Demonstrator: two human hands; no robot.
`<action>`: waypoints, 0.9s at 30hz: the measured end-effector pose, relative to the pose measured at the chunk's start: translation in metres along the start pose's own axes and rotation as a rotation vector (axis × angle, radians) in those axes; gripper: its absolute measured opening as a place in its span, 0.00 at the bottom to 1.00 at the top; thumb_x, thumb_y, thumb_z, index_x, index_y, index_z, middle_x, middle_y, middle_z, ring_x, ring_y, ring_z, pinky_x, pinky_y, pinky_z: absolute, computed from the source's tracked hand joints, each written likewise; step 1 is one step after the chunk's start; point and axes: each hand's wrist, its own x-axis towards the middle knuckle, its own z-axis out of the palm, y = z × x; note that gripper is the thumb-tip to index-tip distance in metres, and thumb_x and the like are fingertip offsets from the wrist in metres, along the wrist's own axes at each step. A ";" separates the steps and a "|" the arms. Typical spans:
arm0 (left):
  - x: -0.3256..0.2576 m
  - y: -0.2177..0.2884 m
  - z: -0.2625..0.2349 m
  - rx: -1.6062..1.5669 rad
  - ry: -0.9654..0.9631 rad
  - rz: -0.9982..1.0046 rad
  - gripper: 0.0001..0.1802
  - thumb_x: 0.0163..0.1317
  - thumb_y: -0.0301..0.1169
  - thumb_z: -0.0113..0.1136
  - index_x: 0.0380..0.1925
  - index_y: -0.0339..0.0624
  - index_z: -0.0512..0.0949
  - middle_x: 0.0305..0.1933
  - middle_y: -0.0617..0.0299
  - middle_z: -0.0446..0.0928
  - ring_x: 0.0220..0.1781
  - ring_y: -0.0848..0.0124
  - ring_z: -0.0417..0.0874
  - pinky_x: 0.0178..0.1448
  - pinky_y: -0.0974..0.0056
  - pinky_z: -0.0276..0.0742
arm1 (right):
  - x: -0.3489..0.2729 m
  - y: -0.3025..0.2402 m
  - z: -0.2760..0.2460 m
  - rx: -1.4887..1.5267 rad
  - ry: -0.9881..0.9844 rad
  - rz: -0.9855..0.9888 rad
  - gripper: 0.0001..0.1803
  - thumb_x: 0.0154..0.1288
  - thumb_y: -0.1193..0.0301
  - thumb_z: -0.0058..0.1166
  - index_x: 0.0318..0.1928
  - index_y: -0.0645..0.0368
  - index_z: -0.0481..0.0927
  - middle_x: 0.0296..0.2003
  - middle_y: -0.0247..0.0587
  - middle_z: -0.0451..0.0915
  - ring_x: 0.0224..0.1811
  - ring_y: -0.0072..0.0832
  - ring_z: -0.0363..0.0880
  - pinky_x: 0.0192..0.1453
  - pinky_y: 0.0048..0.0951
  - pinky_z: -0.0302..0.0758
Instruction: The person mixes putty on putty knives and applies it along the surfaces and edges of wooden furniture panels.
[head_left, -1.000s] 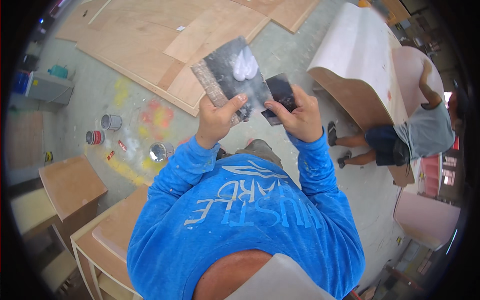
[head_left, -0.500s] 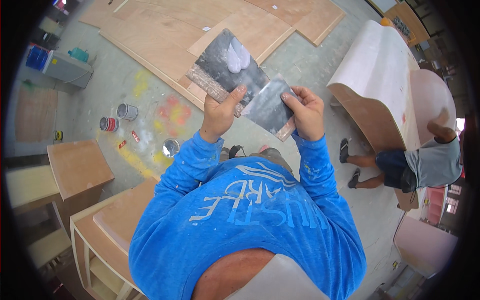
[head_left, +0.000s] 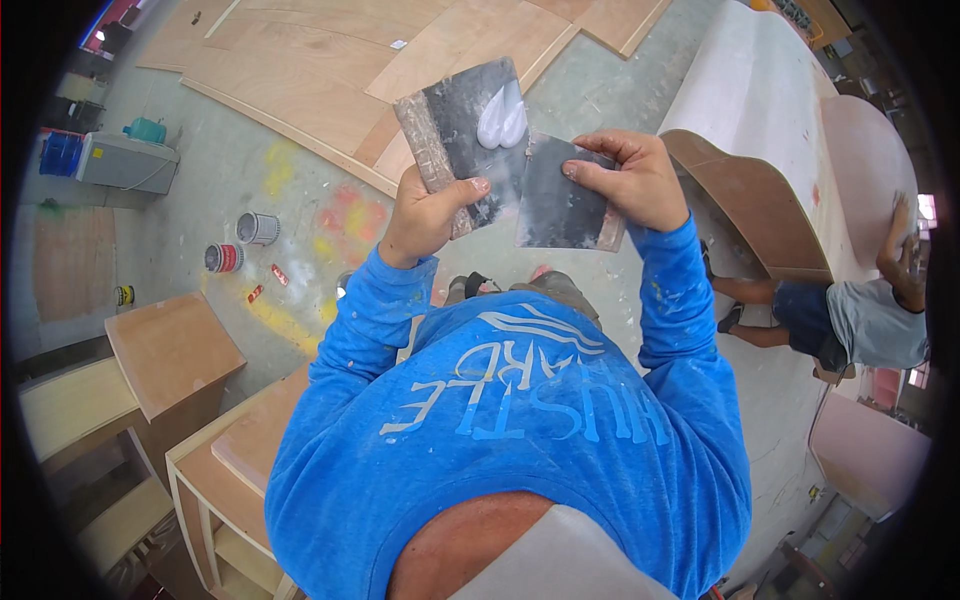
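My left hand [head_left: 422,215] grips a wide putty spreader [head_left: 462,115], its thumb lying on the dark, smeared blade. The spreader has a worn wooden edge on its left side, and a pale lilac dollop of putty [head_left: 501,122] sits on the blade's upper right. In my right hand [head_left: 642,180] is a smaller putty spreader [head_left: 552,205], pinched between thumb and fingers near its wooden edge. Its dark blade has greyish smears and meets or slightly overlaps the right edge of the larger one; exact contact is unclear.
Plywood panels [head_left: 300,85] lie on the floor ahead. Two paint-smeared cans [head_left: 224,258] stand at left near red and yellow floor stains. A wooden cabinet [head_left: 215,440] is at lower left. At right, a person [head_left: 865,318] works by a large curved wooden piece [head_left: 745,110].
My right hand has moved up and right, turning the small spreader more upright. The larger spreader has tilted the other way, with the putty still on it. The person at right has shifted.
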 end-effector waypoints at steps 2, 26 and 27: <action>-0.002 0.001 -0.002 -0.058 -0.013 -0.028 0.17 0.52 0.22 0.51 0.45 0.30 0.73 0.41 0.58 0.77 0.41 0.72 0.77 0.46 0.67 0.73 | 0.003 -0.003 -0.004 -0.058 -0.063 0.002 0.15 0.49 0.72 0.61 0.37 0.68 0.80 0.29 0.40 0.81 0.29 0.19 0.75 0.34 0.21 0.73; -0.012 0.003 -0.034 0.192 0.692 0.306 0.21 0.53 0.22 0.48 0.49 0.33 0.66 0.42 0.59 0.74 0.42 0.72 0.75 0.47 0.66 0.71 | 0.048 0.026 0.059 -0.475 -0.006 -0.759 0.22 0.42 0.86 0.50 0.42 0.58 0.76 0.29 0.44 0.75 0.31 0.41 0.74 0.35 0.36 0.71; -0.012 0.000 -0.031 0.276 0.746 0.276 0.22 0.53 0.23 0.48 0.51 0.34 0.64 0.43 0.57 0.74 0.43 0.71 0.75 0.47 0.65 0.72 | 0.048 0.027 0.060 -0.460 -0.013 -0.824 0.22 0.41 0.86 0.50 0.41 0.57 0.77 0.30 0.44 0.75 0.31 0.41 0.74 0.35 0.36 0.72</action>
